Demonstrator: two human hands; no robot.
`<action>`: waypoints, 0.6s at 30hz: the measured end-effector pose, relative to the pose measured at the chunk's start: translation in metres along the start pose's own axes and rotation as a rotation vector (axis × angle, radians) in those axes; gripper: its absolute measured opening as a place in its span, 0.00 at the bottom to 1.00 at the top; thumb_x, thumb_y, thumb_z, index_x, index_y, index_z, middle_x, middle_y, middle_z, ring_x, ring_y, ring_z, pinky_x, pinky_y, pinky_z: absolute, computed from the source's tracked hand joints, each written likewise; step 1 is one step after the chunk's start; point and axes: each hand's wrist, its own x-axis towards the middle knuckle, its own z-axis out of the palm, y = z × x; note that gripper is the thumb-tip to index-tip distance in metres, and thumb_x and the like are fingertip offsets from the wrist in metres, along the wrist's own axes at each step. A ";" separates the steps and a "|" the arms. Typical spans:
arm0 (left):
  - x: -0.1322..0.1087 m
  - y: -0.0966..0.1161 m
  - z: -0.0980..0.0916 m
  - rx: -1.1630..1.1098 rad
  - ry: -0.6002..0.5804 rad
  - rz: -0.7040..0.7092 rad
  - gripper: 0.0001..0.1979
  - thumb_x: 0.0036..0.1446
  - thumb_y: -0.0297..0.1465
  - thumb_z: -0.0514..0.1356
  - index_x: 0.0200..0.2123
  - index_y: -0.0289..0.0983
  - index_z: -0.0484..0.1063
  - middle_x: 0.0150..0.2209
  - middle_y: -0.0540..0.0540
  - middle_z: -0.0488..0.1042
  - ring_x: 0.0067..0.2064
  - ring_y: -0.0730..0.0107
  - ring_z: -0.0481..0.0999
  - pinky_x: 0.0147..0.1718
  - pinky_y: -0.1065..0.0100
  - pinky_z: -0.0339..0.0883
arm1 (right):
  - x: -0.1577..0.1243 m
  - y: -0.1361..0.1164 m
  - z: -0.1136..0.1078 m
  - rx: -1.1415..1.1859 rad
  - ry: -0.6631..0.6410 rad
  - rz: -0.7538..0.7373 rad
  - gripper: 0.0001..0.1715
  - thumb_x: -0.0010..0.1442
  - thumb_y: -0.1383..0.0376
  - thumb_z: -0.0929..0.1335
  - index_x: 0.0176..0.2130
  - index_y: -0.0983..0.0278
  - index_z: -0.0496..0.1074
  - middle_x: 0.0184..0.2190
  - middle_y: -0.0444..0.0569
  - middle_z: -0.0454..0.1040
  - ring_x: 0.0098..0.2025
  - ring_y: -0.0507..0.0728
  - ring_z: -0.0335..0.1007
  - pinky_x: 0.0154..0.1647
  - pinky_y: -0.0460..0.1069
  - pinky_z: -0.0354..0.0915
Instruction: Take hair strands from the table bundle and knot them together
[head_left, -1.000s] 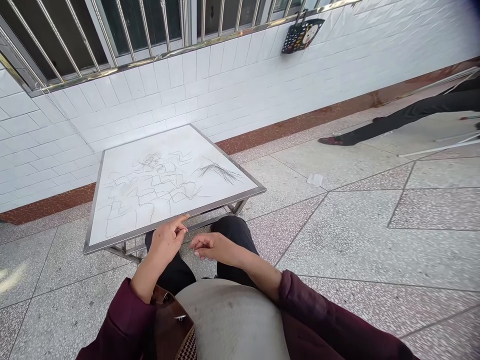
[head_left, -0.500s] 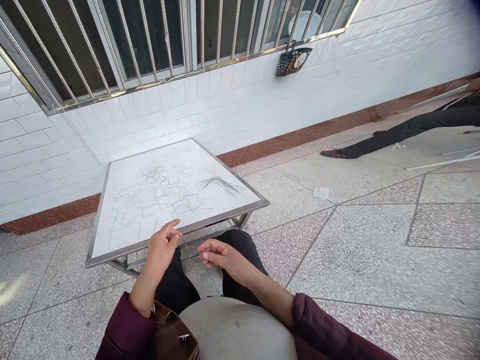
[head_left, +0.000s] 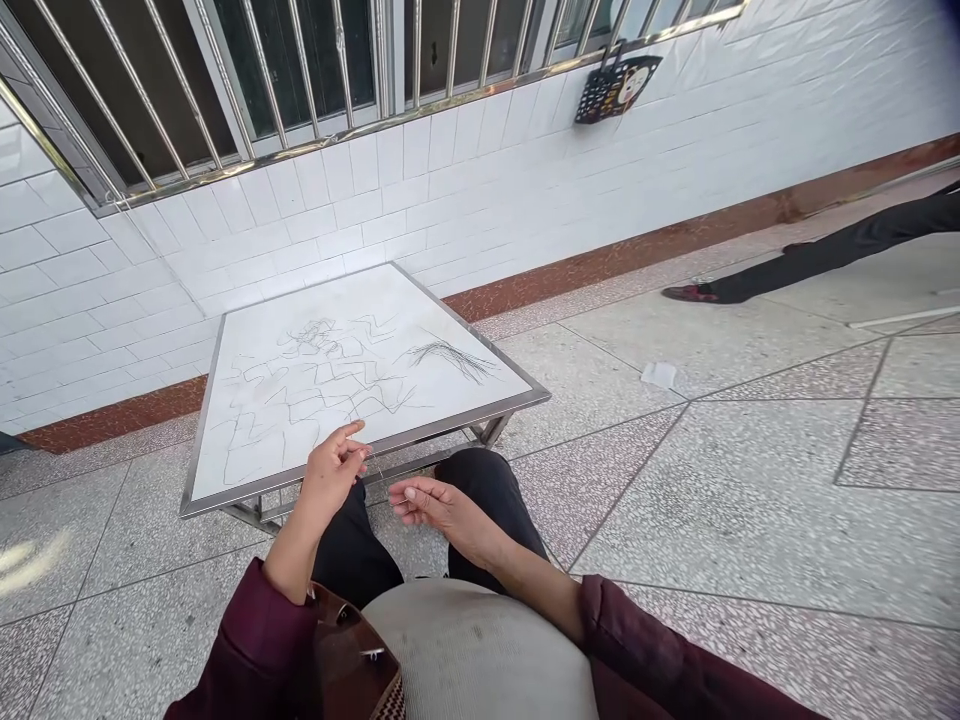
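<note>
My left hand [head_left: 331, 473] hovers at the near edge of a low white table [head_left: 225, 440], fingers pinched together, forefinger pointing out. My right hand [head_left: 431, 503] is just to its right, over my knee, fingers curled in a pinch. A very thin strand seems to run between the two hands; I cannot make it out clearly. On the table top lie thin dark strands [head_left: 322, 375] laid in zigzags, and a small dark bundle of strands [head_left: 455, 357] near the right corner.
The table stands on a metal frame against a white tiled wall [head_left: 480, 190] under a barred window [head_left: 300, 60]. A dark bag [head_left: 616, 88] hangs from the bars. Another person's outstretched leg [head_left: 810, 255] lies at far right. A scrap of paper [head_left: 658, 374] lies on the floor.
Both hands stay close together at the table's edge; the right hand's fingers shifted slightly. The view has tilted and moved a little.
</note>
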 end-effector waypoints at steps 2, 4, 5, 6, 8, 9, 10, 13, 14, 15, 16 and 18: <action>0.002 0.003 -0.003 -0.029 0.032 0.021 0.24 0.59 0.37 0.58 0.58 0.37 0.67 0.44 0.40 0.79 0.37 0.67 0.79 0.31 0.70 0.71 | 0.002 -0.002 -0.003 0.034 0.041 -0.025 0.24 0.54 0.49 0.73 0.43 0.64 0.78 0.40 0.52 0.78 0.41 0.56 0.74 0.48 0.55 0.68; 0.005 0.003 -0.008 -0.093 0.078 0.047 0.25 0.61 0.41 0.57 0.59 0.37 0.66 0.47 0.38 0.78 0.41 0.65 0.79 0.36 0.68 0.72 | 0.004 -0.006 -0.007 0.062 0.080 -0.056 0.24 0.54 0.50 0.73 0.43 0.64 0.78 0.41 0.53 0.78 0.42 0.56 0.75 0.50 0.55 0.68; 0.006 0.001 -0.010 -0.136 0.099 0.049 0.26 0.62 0.43 0.56 0.59 0.37 0.66 0.48 0.38 0.77 0.42 0.65 0.78 0.37 0.67 0.73 | 0.005 -0.009 -0.010 0.070 0.098 -0.073 0.24 0.54 0.50 0.73 0.43 0.64 0.78 0.41 0.53 0.78 0.42 0.57 0.75 0.51 0.56 0.68; 0.006 -0.001 -0.011 -0.182 0.121 0.043 0.27 0.62 0.45 0.56 0.58 0.36 0.66 0.49 0.37 0.77 0.42 0.65 0.78 0.37 0.67 0.73 | 0.006 -0.012 -0.013 0.073 0.115 -0.089 0.24 0.54 0.50 0.73 0.43 0.64 0.78 0.41 0.54 0.78 0.42 0.57 0.75 0.51 0.56 0.68; 0.005 -0.012 -0.010 -0.251 0.167 0.026 0.28 0.61 0.48 0.56 0.57 0.36 0.66 0.48 0.37 0.77 0.40 0.67 0.78 0.34 0.69 0.72 | 0.007 -0.018 -0.019 0.070 0.147 -0.121 0.24 0.54 0.50 0.73 0.44 0.64 0.78 0.42 0.54 0.78 0.43 0.57 0.75 0.52 0.56 0.68; 0.003 -0.020 -0.007 -0.257 0.188 0.018 0.28 0.61 0.48 0.56 0.56 0.35 0.67 0.46 0.37 0.77 0.38 0.68 0.78 0.31 0.71 0.71 | 0.007 -0.021 -0.022 0.065 0.160 -0.137 0.24 0.55 0.50 0.73 0.44 0.64 0.78 0.42 0.54 0.78 0.43 0.57 0.75 0.52 0.56 0.68; 0.002 -0.029 -0.002 -0.240 0.192 0.011 0.28 0.62 0.49 0.54 0.55 0.34 0.68 0.44 0.37 0.78 0.35 0.69 0.78 0.27 0.73 0.69 | 0.008 -0.025 -0.024 0.058 0.171 -0.152 0.24 0.55 0.50 0.73 0.44 0.64 0.78 0.42 0.54 0.78 0.43 0.57 0.75 0.52 0.57 0.68; -0.005 -0.064 0.016 0.019 0.031 0.029 0.28 0.67 0.48 0.44 0.50 0.33 0.71 0.33 0.41 0.79 0.27 0.70 0.76 0.21 0.73 0.64 | 0.012 -0.032 -0.030 0.033 0.190 -0.181 0.24 0.55 0.50 0.73 0.44 0.64 0.78 0.42 0.54 0.78 0.43 0.57 0.75 0.53 0.57 0.68; -0.007 -0.077 0.022 0.186 -0.073 0.081 0.28 0.68 0.46 0.42 0.49 0.34 0.73 0.31 0.43 0.79 0.27 0.69 0.76 0.22 0.71 0.65 | 0.015 -0.034 -0.032 0.024 0.193 -0.185 0.24 0.56 0.50 0.72 0.44 0.64 0.78 0.42 0.54 0.78 0.43 0.57 0.75 0.53 0.58 0.69; -0.009 -0.088 0.027 0.364 -0.176 0.162 0.26 0.69 0.44 0.41 0.47 0.37 0.74 0.30 0.44 0.79 0.28 0.68 0.77 0.25 0.70 0.68 | 0.018 -0.036 -0.034 0.015 0.198 -0.191 0.24 0.56 0.50 0.72 0.44 0.64 0.77 0.42 0.54 0.78 0.43 0.58 0.76 0.54 0.58 0.69; -0.009 -0.099 0.030 0.446 -0.230 0.207 0.22 0.68 0.42 0.45 0.44 0.39 0.77 0.31 0.45 0.80 0.31 0.66 0.78 0.31 0.67 0.70 | 0.022 -0.038 -0.036 0.007 0.202 -0.196 0.24 0.56 0.50 0.72 0.45 0.64 0.77 0.42 0.54 0.78 0.43 0.58 0.76 0.54 0.58 0.69; -0.007 -0.118 0.032 0.552 -0.264 0.272 0.15 0.64 0.39 0.53 0.39 0.41 0.79 0.35 0.44 0.81 0.40 0.60 0.78 0.43 0.59 0.69 | 0.033 -0.041 -0.042 -0.006 0.213 -0.209 0.25 0.56 0.49 0.72 0.45 0.64 0.77 0.42 0.54 0.78 0.44 0.58 0.76 0.54 0.59 0.69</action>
